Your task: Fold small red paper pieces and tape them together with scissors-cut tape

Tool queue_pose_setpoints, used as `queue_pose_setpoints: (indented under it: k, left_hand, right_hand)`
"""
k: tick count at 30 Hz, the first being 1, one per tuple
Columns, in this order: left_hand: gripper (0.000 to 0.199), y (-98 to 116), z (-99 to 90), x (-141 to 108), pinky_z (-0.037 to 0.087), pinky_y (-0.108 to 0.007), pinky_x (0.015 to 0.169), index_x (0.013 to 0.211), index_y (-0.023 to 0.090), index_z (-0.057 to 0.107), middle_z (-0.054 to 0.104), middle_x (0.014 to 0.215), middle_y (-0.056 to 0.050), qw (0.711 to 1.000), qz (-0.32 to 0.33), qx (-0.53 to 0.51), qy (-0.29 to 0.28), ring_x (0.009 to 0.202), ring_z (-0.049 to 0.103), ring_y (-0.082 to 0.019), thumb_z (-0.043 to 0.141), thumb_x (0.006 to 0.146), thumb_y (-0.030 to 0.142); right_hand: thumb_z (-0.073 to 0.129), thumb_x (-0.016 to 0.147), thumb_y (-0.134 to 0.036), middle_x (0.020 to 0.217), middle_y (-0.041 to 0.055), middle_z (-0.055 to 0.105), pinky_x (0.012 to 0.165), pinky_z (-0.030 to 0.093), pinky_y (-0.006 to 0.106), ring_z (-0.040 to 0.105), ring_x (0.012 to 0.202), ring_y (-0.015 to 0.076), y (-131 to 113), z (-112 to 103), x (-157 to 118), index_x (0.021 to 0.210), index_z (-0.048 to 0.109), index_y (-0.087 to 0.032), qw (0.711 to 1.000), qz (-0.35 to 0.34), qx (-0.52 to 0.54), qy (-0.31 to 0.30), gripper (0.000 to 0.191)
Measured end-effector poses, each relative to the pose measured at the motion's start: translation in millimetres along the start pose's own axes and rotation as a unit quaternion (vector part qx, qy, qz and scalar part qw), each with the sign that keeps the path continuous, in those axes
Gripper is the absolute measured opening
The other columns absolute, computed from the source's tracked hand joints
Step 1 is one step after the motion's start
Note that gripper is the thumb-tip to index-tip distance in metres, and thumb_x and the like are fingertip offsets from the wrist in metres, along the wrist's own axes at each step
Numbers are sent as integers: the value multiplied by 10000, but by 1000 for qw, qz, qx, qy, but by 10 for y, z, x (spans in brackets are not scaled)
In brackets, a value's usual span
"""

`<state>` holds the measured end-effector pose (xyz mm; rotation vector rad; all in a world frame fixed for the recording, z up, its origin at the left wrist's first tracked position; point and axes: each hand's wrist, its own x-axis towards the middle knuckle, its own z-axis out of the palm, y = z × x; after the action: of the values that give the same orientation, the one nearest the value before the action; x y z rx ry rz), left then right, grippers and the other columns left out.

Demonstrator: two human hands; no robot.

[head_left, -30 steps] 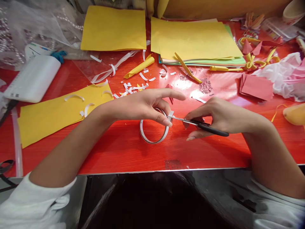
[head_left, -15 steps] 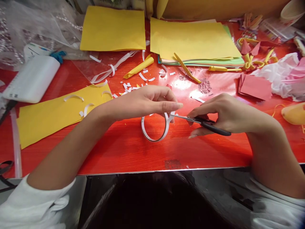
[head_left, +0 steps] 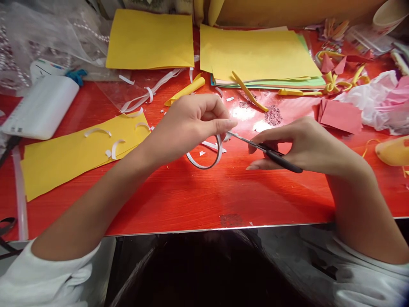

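Note:
Thumb and fingers of my left hand [head_left: 204, 117] pinch the ends of a white strip of double-sided tape or paper [head_left: 204, 166], which hangs below them as a loop. My right hand [head_left: 297, 143] is wrapped round a pair of small scissors [head_left: 281, 161] with black handles. The scissor tips reach the strip's end just beside my left fingertips, and the blades look closed or nearly so. Below my left hand a short white strip [head_left: 214, 146] and a paper scrap [head_left: 202, 153] lie on the red table [head_left: 179, 204].
Yellow sheets [head_left: 150, 40] and a stack of coloured paper [head_left: 255, 53] lie at the back. Cut yellow paper [head_left: 64, 153] with curled white scraps is at left, near a white box-shaped device [head_left: 43, 106]. Red paper squares [head_left: 341, 117] and crumpled plastic [head_left: 373, 98] sit at right.
Both hands have moved up and away from the table's front edge, with the strip loop and scissors. A short white strip below my left hand now shows.

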<state>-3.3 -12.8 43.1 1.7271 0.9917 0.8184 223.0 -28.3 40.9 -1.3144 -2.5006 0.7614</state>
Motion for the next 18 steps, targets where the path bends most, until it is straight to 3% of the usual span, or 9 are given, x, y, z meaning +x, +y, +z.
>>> queue_pose_setpoints:
  k: [6,10,12,14,18]
  left_hand:
    - [120,-65,-69,25,464,-279,638,724,167,604,648,682,13,995,24,46,81,673,617,-122,624,812,246]
    - [80,-131,-229,110,480,-293,661,731,206,634,638,636,41,975,106,-11,193,633,603,-102,658,798,243]
    - [68,-138,-221,120,494,-297,645,747,217,642,638,630,55,980,112,-60,154,613,611,-101,692,774,253]
    - [60,-118,-134,92,518,-304,735,792,184,628,643,703,25,981,113,-118,108,703,626,-109,651,812,235]
    - [67,-33,75,-2,523,-267,757,830,172,593,610,803,-1,976,77,-184,84,785,597,-97,552,871,205]
  right_hand:
    - [703,645,-585,652,17,606,579,395,300,532,586,152,15,51,53,855,669,-193,1000,18,8,-10,446]
    - [731,603,-584,900,64,640,705,440,350,584,803,221,48,105,82,1049,612,-194,999,-12,15,29,605]
    - [742,628,-529,1049,87,615,766,455,368,575,931,243,32,163,106,1105,562,-198,993,-27,90,68,608]
    - [740,659,-480,1160,89,574,792,474,366,556,1021,241,-9,250,129,1106,526,-232,975,-35,193,106,554]
    - [672,739,-464,957,29,598,718,495,337,593,843,179,-104,457,138,1027,489,-269,942,-37,309,127,393]
